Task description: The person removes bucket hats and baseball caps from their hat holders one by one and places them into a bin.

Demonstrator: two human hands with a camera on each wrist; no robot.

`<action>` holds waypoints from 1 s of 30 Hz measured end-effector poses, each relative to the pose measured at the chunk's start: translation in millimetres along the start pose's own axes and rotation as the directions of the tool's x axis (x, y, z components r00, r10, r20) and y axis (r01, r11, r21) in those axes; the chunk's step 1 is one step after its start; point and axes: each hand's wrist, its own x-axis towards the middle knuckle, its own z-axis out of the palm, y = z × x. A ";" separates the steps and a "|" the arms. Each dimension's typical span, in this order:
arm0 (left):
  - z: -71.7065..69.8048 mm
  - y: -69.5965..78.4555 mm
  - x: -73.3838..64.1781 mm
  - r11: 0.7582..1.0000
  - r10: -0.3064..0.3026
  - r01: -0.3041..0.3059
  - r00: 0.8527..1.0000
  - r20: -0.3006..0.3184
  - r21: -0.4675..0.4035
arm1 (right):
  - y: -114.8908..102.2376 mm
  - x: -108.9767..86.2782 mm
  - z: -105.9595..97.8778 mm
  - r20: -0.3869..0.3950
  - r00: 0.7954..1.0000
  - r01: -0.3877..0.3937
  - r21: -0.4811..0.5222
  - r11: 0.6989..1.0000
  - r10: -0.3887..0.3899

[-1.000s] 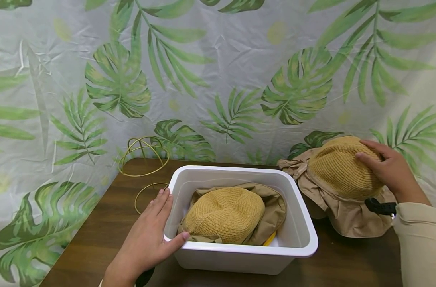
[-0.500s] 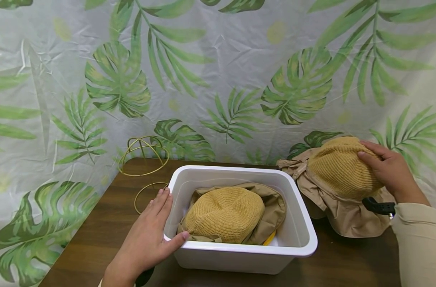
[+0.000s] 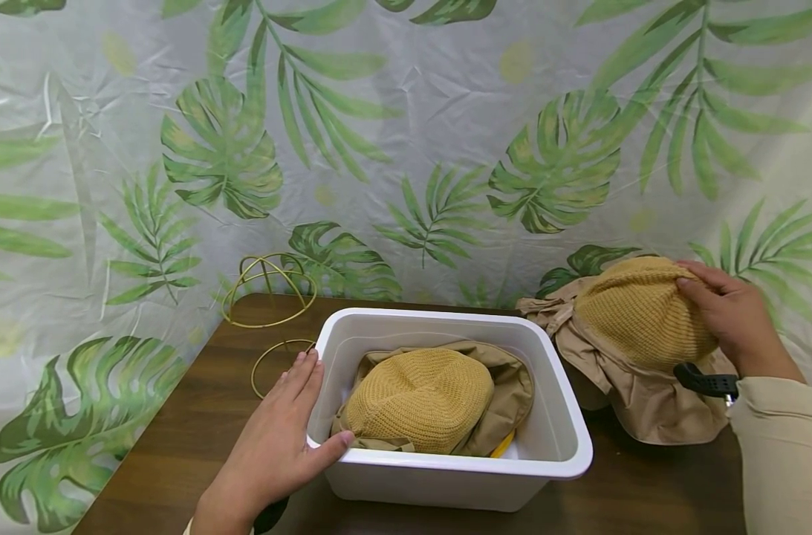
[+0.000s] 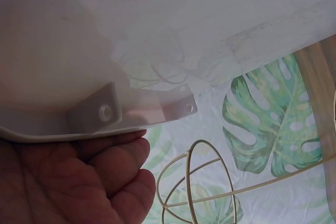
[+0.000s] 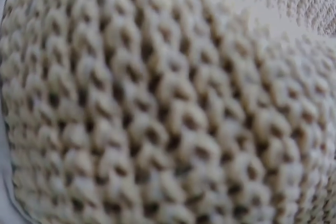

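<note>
My left hand (image 3: 272,435) rests on the left corner of a white plastic tub (image 3: 455,464), its fingers straight and the thumb along the front rim. Inside the tub lies a mustard knitted hat (image 3: 419,401), with tan cloth (image 3: 506,386) around it. At the right, my right hand (image 3: 740,316) pinches the crown of another mustard knitted hat (image 3: 636,312), which sits over crumpled beige cloth (image 3: 660,409). Ribbed knit (image 5: 168,103) fills the right wrist view, where no fingers can be seen. In the left wrist view, curled fingertips (image 4: 121,166) lie beneath the tub's rim (image 4: 79,139).
A gold wire stand (image 3: 268,293) with a rounded cage top is behind my left hand, near the left edge of the dark wooden table (image 3: 178,438). Behind the table hangs a leaf-patterned sheet (image 3: 406,148). A bit of yellow (image 3: 504,444) shows in the tub's front right.
My right fingers have drawn together on the hat's crown, and a fold now stands up in the knit there. My left hand and the tub stay put.
</note>
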 end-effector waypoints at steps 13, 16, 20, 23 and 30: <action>-0.1 -0.5 0.8 1.000 0.000 0.000 1.000 0.001 0.009 | -14.4 -0.9 -2.4 -0.035 0.999 0.002 0.184 0.983 0.005; 0.3 -0.7 0.8 1.000 0.003 -0.003 1.000 -0.003 0.010 | -18.7 -0.5 -1.0 -0.068 0.998 0.031 0.220 0.975 -0.016; 0.6 -0.8 0.7 1.000 0.005 -0.005 1.000 -0.005 0.009 | -26.8 0.1 -0.4 -0.123 0.992 0.049 0.079 0.996 -0.039; 0.6 -0.9 0.6 1.000 0.004 -0.004 1.000 -0.003 0.007 | -34.5 0.8 -0.4 -0.153 0.986 0.067 0.004 0.998 -0.065; 1.7 -1.3 0.6 1.000 0.000 0.000 1.000 -0.003 0.001 | -51.3 1.7 0.0 -0.147 0.982 0.106 -0.074 0.992 -0.116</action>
